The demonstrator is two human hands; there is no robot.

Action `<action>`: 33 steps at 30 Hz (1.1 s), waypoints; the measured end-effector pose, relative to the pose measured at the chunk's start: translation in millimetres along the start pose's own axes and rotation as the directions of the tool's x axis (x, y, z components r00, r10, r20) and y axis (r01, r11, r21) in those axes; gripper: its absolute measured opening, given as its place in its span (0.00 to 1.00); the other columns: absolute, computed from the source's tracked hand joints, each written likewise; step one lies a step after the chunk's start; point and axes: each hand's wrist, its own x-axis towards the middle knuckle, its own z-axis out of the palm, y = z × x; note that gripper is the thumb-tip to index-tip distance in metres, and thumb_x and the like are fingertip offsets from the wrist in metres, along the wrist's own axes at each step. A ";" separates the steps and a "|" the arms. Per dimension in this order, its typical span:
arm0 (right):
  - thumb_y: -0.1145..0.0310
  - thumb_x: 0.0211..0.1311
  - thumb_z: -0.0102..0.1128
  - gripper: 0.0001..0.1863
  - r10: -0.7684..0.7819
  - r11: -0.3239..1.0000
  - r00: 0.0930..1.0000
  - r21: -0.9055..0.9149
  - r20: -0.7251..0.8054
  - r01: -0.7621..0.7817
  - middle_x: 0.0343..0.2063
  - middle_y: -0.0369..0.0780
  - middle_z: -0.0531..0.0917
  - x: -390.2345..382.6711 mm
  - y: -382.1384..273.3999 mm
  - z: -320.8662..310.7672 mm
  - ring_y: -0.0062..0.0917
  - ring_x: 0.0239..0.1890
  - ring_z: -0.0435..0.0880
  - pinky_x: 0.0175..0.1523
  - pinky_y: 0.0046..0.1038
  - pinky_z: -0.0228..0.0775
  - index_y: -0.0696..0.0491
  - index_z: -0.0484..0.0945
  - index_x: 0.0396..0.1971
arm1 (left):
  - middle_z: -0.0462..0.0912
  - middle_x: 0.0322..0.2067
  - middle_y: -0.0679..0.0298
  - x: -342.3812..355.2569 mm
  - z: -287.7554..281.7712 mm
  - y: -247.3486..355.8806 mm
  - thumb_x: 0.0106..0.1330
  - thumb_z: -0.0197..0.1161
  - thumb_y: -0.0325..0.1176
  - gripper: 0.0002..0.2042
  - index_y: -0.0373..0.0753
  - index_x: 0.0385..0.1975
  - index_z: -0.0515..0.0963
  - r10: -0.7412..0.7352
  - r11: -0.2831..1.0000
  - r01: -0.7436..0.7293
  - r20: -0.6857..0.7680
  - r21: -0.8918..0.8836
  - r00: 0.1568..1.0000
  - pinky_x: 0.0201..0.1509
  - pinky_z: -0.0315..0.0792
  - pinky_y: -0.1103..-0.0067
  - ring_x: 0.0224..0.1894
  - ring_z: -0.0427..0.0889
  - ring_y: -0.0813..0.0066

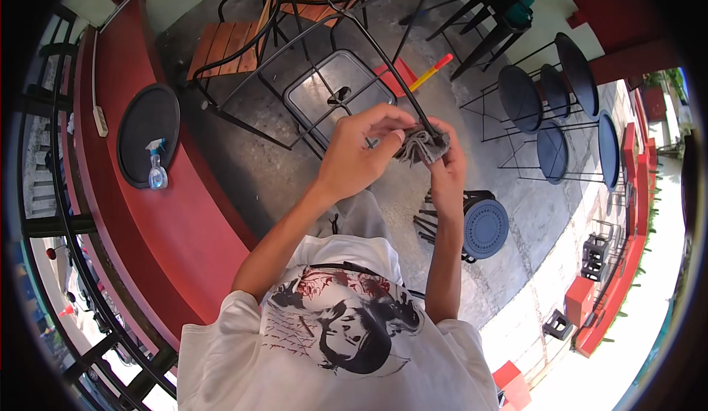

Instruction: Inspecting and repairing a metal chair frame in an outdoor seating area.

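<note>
Work looks under way: the cloth [426,145] is bunched in both hands at the near end of one bar of the frame [419,109]. The left hand [355,149] pinches the cloth with thumb and fingertips close together, while the right hand [448,159] curls its fingers around the other side. The other bars have no cloth on them; how much is done or left cannot be told. Behind the bars lie a square panel [301,95] and a red dustpan [395,76]. Slatted chairs [227,47] crowd the far side, likely hampering reach there, and a blue stool [485,229] stands near on the right. On the counter [193,252], a round tray [147,112] spans towards the outer edge, with a spray bottle [156,170] at the tray's near rim.
</note>
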 end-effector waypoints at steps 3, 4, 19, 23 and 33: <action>0.68 0.66 0.60 0.16 -0.042 0.999 0.998 -0.034 -0.044 0.041 0.45 0.34 0.81 -2.5 -6.1 14.2 0.16 0.44 0.77 0.49 0.20 0.69 0.56 0.74 0.51 | 0.86 0.34 0.60 23.1 -17.0 31.9 0.63 0.58 0.22 0.08 0.33 0.41 0.81 0.233 0.901 -0.196 -0.050 0.387 0.971 0.44 0.77 0.79 0.39 0.86 0.73; 0.68 0.66 0.60 0.16 -0.037 0.999 0.998 -0.033 -0.046 0.036 0.45 0.34 0.81 -3.4 -9.8 14.4 0.16 0.44 0.77 0.49 0.20 0.69 0.56 0.74 0.51 | 0.86 0.35 0.60 40.6 -21.6 41.4 0.62 0.59 0.23 0.08 0.34 0.39 0.81 0.305 0.863 -0.230 -0.101 0.450 0.947 0.43 0.76 0.79 0.38 0.87 0.71; 0.74 0.57 0.66 0.18 -0.142 0.956 0.973 -0.280 -0.183 0.087 0.14 0.30 0.64 12.4 161.2 -9.7 0.13 0.19 0.60 0.23 0.26 0.51 0.55 0.64 0.15 | 0.85 0.47 0.46 232.3 -83.7 8.0 0.71 0.43 0.53 0.29 0.31 0.47 0.80 0.108 -0.040 0.075 -0.070 0.996 0.992 0.60 0.68 0.56 0.53 0.82 0.48; 0.77 0.53 0.61 0.14 -0.104 0.916 0.982 -0.400 -0.159 0.032 0.13 0.35 0.60 9.7 251.6 -26.8 0.16 0.19 0.59 0.24 0.29 0.52 0.58 0.64 0.16 | 0.85 0.42 0.45 230.4 -80.6 16.9 0.71 0.43 0.47 0.25 0.32 0.38 0.83 0.071 -0.074 -0.020 0.025 0.997 0.997 0.56 0.71 0.56 0.47 0.84 0.47; 0.75 0.53 0.59 0.11 -0.054 0.899 0.993 -0.437 -0.103 0.004 0.16 0.37 0.62 13.2 344.0 -49.6 0.18 0.21 0.61 0.27 0.30 0.57 0.57 0.63 0.21 | 0.86 0.32 0.52 228.8 -93.1 10.8 0.69 0.47 0.39 0.16 0.40 0.29 0.82 0.134 -0.305 -0.179 0.229 0.935 0.964 0.39 0.75 0.54 0.35 0.86 0.48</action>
